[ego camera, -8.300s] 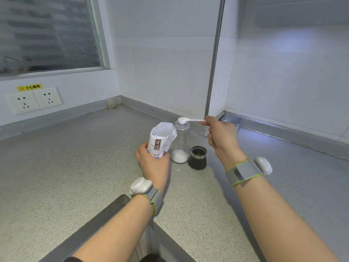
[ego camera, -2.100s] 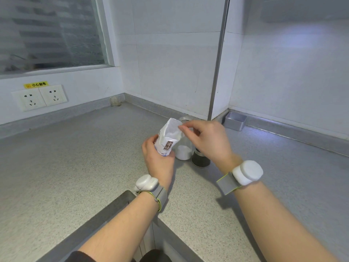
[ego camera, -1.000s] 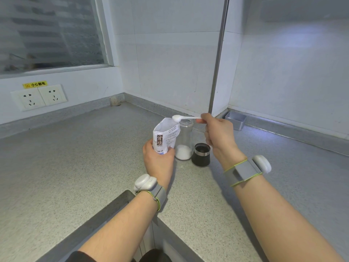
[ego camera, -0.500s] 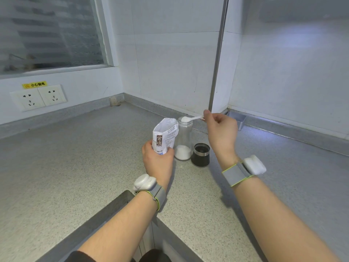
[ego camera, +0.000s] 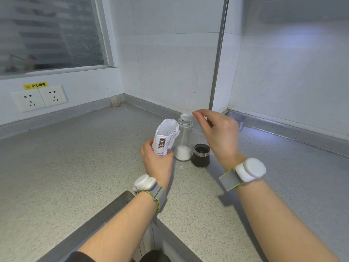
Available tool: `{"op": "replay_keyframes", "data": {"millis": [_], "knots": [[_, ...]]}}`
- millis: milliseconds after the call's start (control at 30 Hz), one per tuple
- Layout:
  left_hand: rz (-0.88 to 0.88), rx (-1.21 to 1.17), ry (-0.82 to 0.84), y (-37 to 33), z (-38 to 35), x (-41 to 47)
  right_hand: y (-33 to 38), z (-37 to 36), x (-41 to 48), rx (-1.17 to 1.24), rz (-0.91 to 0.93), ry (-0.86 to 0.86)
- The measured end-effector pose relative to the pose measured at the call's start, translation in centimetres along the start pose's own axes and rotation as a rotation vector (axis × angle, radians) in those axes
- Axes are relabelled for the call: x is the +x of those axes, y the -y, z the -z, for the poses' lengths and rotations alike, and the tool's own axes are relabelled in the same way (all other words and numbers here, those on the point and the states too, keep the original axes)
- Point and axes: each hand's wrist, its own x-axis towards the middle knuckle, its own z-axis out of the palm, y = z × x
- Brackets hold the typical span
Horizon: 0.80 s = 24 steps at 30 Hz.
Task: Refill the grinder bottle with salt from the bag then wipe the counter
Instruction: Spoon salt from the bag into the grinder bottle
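The clear glass grinder bottle [ego camera: 183, 140] stands upright on the grey speckled counter [ego camera: 75, 167], with white salt in its bottom. Its black cap [ego camera: 200, 155] sits on the counter just to its right. My left hand [ego camera: 157, 159] grips the open white salt bag [ego camera: 165, 136] upright, touching the bottle's left side. My right hand [ego camera: 217, 133] pinches the handle of a small white spoon [ego camera: 186, 116], whose bowl is tipped over the bottle's mouth.
A small metal tray [ego camera: 238, 120] sits against the back wall to the right. Two wall sockets [ego camera: 38, 98] are at the left under a window. The counter's inner corner edge [ego camera: 120, 203] lies below my left wrist.
My right hand carried the spoon from the bag's opening to the bottle's mouth and turned its wrist over, tipping the spoon. My left hand and the bag stayed put.
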Motion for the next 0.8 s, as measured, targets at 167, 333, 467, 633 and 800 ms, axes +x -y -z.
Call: {"op": "replay_keyframes", "data": {"millis": [167, 333, 467, 633, 800], "knots": [[-0.043, -0.002, -0.009, 0.1, 0.0, -0.1, 0.3, -0.2, 0.1, 0.314, -0.208, 0.036], [-0.161, -0.026, 0.024, 0.1, 0.3, -0.4, 1.0, -0.8, -0.8, 0.164, -0.017, 0.252], [-0.350, -0.028, 0.046, 0.0, 0.2, -0.6, 1.1, -1.4, -1.3, -0.172, 0.104, 0.575], [-0.415, -0.016, 0.056, 0.1, 0.1, -0.7, 1.7, -1.4, -1.0, -0.026, -0.079, 0.783], [-0.374, -0.034, 0.064, 0.1, 0.0, -0.6, 1.9, -1.4, -0.6, 0.287, -0.465, 0.758]]}}
